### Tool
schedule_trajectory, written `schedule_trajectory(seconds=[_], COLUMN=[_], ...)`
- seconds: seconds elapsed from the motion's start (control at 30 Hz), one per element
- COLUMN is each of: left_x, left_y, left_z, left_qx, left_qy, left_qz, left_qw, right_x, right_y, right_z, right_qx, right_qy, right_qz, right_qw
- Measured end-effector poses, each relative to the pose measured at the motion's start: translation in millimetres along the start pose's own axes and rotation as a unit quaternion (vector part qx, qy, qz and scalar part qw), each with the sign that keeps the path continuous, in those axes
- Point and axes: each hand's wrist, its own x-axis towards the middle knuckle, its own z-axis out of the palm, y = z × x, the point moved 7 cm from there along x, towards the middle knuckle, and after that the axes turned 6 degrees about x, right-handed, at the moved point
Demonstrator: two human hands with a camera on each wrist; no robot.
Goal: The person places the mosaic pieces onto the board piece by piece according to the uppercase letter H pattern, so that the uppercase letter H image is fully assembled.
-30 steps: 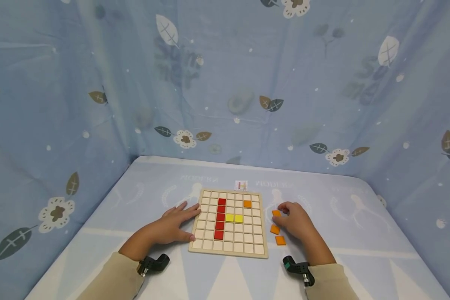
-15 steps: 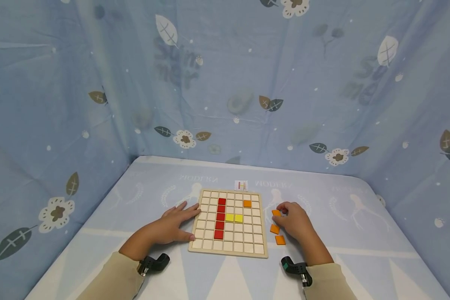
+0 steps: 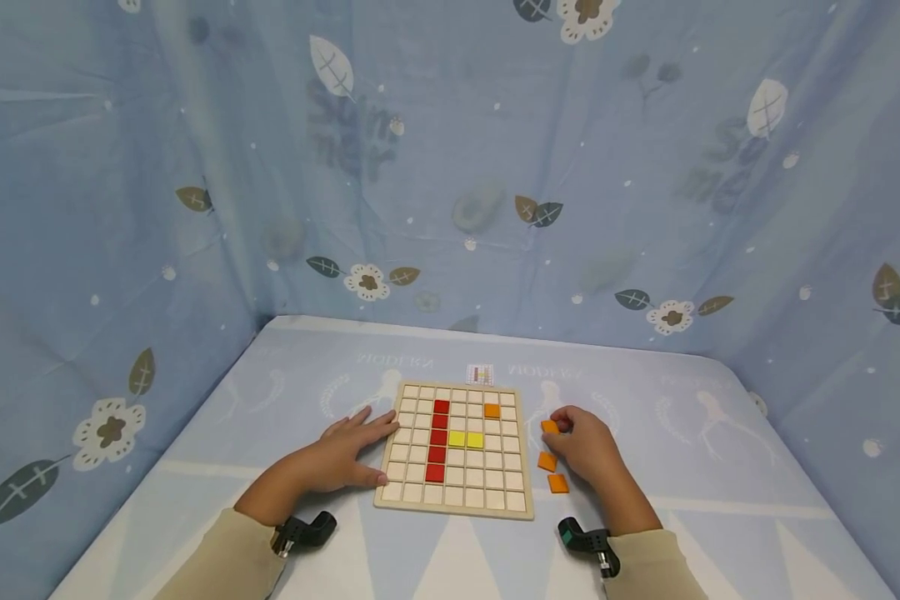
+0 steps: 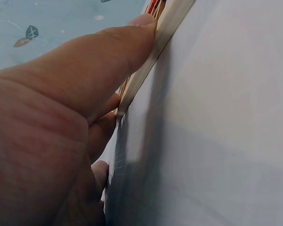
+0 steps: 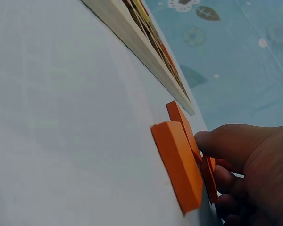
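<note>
A square wooden grid board lies on the table, holding a column of red tiles, two yellow tiles and one orange tile. Spread fingers of my left hand rest against the board's left edge; in the left wrist view its thumb touches the rim. Right of the board, my right hand pinches the farthest loose orange tile between thumb and fingers. Closer to me are two more loose orange tiles, a middle one and a near one. My fingers partly hide the pinched tile.
A small pattern card lies just behind the board. The pale blue cloth-covered table extends on both sides. Patterned curtains enclose the back and sides. A black wrist camera mount sits at each sleeve.
The head view has tilted slightly, shifting everything a little. My left hand stays at the board's edge, and the right stays at the farthest loose orange tile. Tiles on the board are unchanged.
</note>
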Motion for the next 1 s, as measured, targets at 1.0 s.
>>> schedule_trajectory(seconds=[1.0], left_x=[-3.7], left_y=[4.2], left_z=[-4.1], left_qx=[-0.005], left_qy=[-0.001], left_qz=[0.002], left_qw=[1.0000], right_x=[-14.8], right_y=[-76], right_z=[62], right_qx=[0.031], right_qy=[0.037], right_qz=[0.002], right_qw=[0.9988])
